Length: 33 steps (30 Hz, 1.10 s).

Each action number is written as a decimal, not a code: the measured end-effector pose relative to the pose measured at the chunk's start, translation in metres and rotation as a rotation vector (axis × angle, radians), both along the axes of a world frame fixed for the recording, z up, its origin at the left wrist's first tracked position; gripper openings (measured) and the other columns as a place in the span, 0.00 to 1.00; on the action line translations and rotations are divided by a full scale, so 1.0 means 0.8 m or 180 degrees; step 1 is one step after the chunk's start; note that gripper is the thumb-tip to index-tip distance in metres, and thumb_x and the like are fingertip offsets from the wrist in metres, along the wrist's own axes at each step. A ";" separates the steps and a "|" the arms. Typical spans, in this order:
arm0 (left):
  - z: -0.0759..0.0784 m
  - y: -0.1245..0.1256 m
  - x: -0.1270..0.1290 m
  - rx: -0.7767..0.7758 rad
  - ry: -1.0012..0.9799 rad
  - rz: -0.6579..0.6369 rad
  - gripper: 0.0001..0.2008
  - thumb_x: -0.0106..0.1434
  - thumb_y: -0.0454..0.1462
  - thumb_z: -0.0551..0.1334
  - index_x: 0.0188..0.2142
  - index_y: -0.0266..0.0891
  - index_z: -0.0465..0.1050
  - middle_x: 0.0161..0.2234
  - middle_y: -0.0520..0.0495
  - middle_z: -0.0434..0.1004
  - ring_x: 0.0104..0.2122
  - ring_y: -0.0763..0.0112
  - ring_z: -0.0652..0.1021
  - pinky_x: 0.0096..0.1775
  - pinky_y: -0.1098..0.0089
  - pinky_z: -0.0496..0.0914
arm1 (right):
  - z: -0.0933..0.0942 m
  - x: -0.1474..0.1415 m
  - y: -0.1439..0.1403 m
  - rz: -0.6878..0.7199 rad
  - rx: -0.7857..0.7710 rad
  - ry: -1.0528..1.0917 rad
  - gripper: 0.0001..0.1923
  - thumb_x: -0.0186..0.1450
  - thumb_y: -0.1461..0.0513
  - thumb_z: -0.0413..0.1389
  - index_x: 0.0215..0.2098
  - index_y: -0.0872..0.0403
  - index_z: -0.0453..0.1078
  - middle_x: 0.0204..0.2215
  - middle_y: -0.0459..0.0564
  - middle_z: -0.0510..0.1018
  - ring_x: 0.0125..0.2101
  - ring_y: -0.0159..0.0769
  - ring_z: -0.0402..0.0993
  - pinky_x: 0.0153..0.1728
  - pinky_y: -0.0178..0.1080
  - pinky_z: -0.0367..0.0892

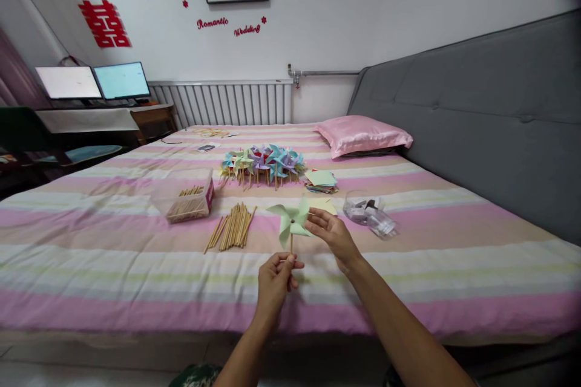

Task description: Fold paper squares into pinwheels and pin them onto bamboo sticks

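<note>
A pale green paper pinwheel (285, 225) on a thin wooden stick stands upright in front of me. My left hand (276, 278) is closed on the lower stick, pinching it between thumb and fingers. Beside the right blades is my right hand (333, 234), its fingers stretched out and seeming to touch the paper edge. To the left lies a pile of wooden sticks (236, 227) on the striped bed sheet. Just behind my right hand, a pale yellow paper sheet (323, 204) is partly hidden.
Many finished pinwheels (263, 163) stand bunched farther back. Next to them is a stack of coloured paper (321, 179). A clear plastic box (188, 208) holds sticks at left; a clear container (358, 208) with small packets sits at right. A pink pillow (363, 135) lies near the grey headboard (476, 109).
</note>
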State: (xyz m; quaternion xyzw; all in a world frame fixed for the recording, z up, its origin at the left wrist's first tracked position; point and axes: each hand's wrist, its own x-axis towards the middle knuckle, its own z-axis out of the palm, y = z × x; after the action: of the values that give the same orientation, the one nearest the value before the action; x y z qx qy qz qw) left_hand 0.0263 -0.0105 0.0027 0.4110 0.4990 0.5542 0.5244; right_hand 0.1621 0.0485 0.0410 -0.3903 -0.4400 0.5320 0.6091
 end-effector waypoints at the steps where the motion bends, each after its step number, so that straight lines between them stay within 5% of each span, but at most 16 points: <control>1: 0.001 0.002 -0.004 0.0003 -0.0012 0.0084 0.18 0.49 0.48 0.65 0.30 0.34 0.71 0.27 0.42 0.79 0.13 0.81 0.66 0.17 0.77 0.57 | -0.002 0.002 0.000 -0.0042 -0.0027 -0.0005 0.28 0.41 0.55 0.67 0.40 0.55 0.72 0.37 0.54 0.79 0.41 0.42 0.73 0.42 0.41 0.65; 7: 0.003 0.007 -0.015 0.0085 -0.0054 0.0271 0.18 0.49 0.47 0.65 0.30 0.34 0.73 0.28 0.43 0.79 0.14 0.80 0.66 0.18 0.76 0.58 | -0.027 -0.007 -0.022 0.0303 -0.0568 -0.0184 0.18 0.45 0.56 0.66 0.31 0.58 0.76 0.26 0.49 0.78 0.28 0.32 0.71 0.35 0.36 0.64; 13: 0.001 0.000 0.000 0.0056 -0.0095 0.0095 0.16 0.50 0.46 0.65 0.28 0.33 0.73 0.22 0.47 0.77 0.14 0.80 0.66 0.19 0.77 0.58 | -0.034 -0.037 -0.044 0.0696 -0.0522 0.0052 0.18 0.49 0.52 0.63 0.31 0.58 0.76 0.24 0.48 0.77 0.24 0.30 0.69 0.29 0.34 0.63; 19: 0.002 0.000 0.000 0.0069 0.0075 -0.0055 0.17 0.49 0.47 0.66 0.28 0.33 0.73 0.22 0.46 0.77 0.15 0.78 0.69 0.19 0.77 0.60 | -0.034 -0.036 -0.042 0.0592 -0.0470 -0.0046 0.16 0.49 0.51 0.63 0.25 0.58 0.76 0.20 0.46 0.75 0.23 0.31 0.67 0.27 0.33 0.62; 27: 0.004 0.015 -0.025 0.0223 0.0408 0.0656 0.21 0.44 0.46 0.68 0.33 0.34 0.74 0.22 0.49 0.75 0.16 0.78 0.67 0.19 0.76 0.61 | -0.035 -0.029 -0.034 0.0599 -0.0209 -0.0588 0.17 0.51 0.52 0.62 0.22 0.59 0.75 0.20 0.47 0.74 0.23 0.29 0.63 0.29 0.33 0.60; 33: 0.002 0.017 -0.026 0.0119 0.0486 0.0791 0.14 0.45 0.44 0.67 0.24 0.34 0.75 0.15 0.54 0.66 0.14 0.82 0.59 0.18 0.77 0.53 | -0.040 -0.034 -0.040 0.0917 -0.0113 -0.0805 0.15 0.54 0.54 0.60 0.22 0.60 0.74 0.19 0.46 0.72 0.22 0.28 0.62 0.27 0.32 0.57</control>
State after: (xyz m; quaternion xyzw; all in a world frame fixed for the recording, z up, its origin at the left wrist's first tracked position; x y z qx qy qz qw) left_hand 0.0058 0.0031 0.0045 0.3967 0.5741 0.5912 0.4045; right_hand 0.1345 0.0164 0.0092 -0.3977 -0.5549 0.5681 0.4595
